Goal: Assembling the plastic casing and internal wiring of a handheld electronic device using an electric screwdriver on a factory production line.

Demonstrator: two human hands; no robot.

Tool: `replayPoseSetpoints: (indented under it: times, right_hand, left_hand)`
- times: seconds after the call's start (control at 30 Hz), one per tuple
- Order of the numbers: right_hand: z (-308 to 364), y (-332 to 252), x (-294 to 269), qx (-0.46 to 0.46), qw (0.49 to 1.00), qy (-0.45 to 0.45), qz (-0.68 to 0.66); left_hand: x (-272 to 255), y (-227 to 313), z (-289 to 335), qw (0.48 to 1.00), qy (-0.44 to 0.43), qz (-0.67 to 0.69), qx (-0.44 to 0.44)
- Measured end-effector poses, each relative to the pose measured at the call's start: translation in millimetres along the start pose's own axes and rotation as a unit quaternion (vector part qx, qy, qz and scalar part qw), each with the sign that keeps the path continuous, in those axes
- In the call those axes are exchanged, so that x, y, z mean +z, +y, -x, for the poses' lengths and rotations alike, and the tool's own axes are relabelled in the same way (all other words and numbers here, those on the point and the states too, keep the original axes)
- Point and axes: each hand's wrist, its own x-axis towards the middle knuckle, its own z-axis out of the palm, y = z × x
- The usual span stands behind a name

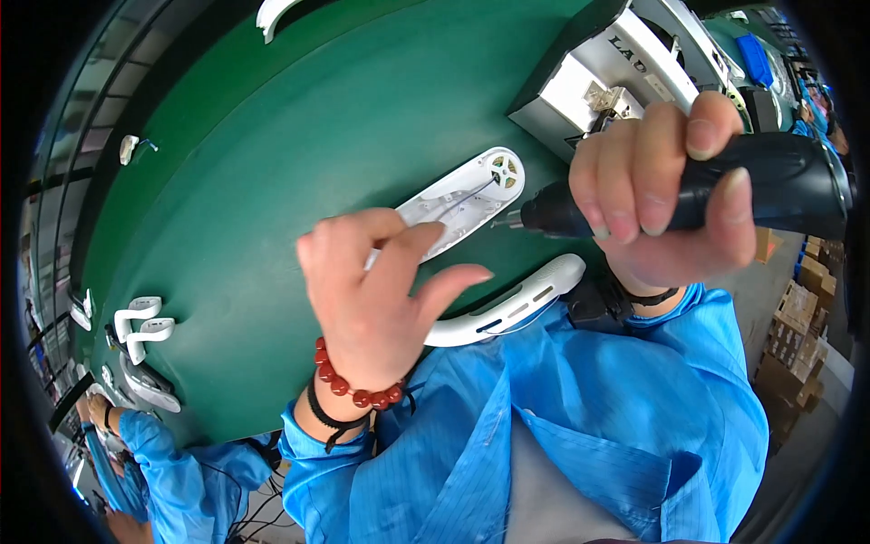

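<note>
My right hand is wrapped round a black electric screwdriver, whose metal tip points left. Just past that tip lies a long white plastic housing with its inside facing up. A thin wire runs along it to a round spoked opening at its far right end. Over the housing's near left end is my left hand, thumb stretched out and index finger bent above the shell. The other fingertips are hidden behind the hand. A curved white slotted part rests at the table edge close to my body.
A grey and white box-shaped device stands at the far right of the green table. Several white curved parts lie at the left. A co-worker's blue sleeve is at lower left. Cardboard boxes stand on the floor at right.
</note>
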Motion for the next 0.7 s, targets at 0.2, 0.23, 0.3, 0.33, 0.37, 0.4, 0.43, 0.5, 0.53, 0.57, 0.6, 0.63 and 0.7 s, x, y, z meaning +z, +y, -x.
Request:
replayPoseSetpoints:
  times: [0.2, 0.23, 0.3, 0.33, 0.37, 0.4, 0.43, 0.5, 0.53, 0.57, 0.6, 0.63, 0.7]
  right_hand:
    - [0, -4, 13, 0.024, 0.999, -0.030, -0.038]
    - [0, -3, 15, 0.024, 0.998, -0.029, -0.040]
    - [1, -3, 17, 0.031, 0.999, -0.012, -0.032]
    - [2, -4, 17, 0.029, 0.999, -0.011, -0.030]
    - [3, -5, 18, 0.036, 0.999, -0.003, -0.020]
    - [4, -5, 18, 0.043, 0.999, 0.005, -0.012]
    - [6, -5, 18, 0.043, 0.999, 0.005, -0.011]
    - [8, -2, 20, 0.049, 0.999, 0.013, 0.011]
    - [8, -1, 21, 0.050, 0.999, 0.013, 0.012]
    - [9, 0, 22, 0.049, 0.999, 0.008, 0.022]
    - [10, 0, 24, 0.048, 0.998, 0.004, 0.035]
    - [10, -1, 25, 0.043, 0.997, 0.008, 0.060]
    - [10, -2, 18, 0.026, 0.997, 0.012, 0.074]
  left_hand:
    - [27, 3, 0, 0.999, 0.012, 0.035, 0.023]
    - [29, 1, 2, 0.998, 0.020, 0.042, 0.034]
    - [30, 0, 3, 0.997, 0.028, 0.051, 0.048]
    - [30, 0, 3, 0.997, 0.027, 0.055, 0.049]
    - [31, 1, 3, 0.997, 0.026, 0.059, 0.049]
    - [32, 0, 3, 0.997, 0.026, 0.059, 0.050]
    - [32, 0, 4, 0.997, 0.024, 0.047, 0.055]
    - [32, 1, 6, 0.997, 0.021, 0.036, 0.060]
    - [30, 1, 8, 0.998, 0.003, 0.015, 0.066]
    - [28, 1, 8, 0.997, -0.016, -0.006, 0.071]
    - [26, 3, 5, 0.997, -0.018, -0.003, 0.072]
    - [23, 6, 1, 0.998, -0.003, -0.039, 0.049]
    - [24, 1, -4, 0.996, -0.021, -0.083, 0.005]
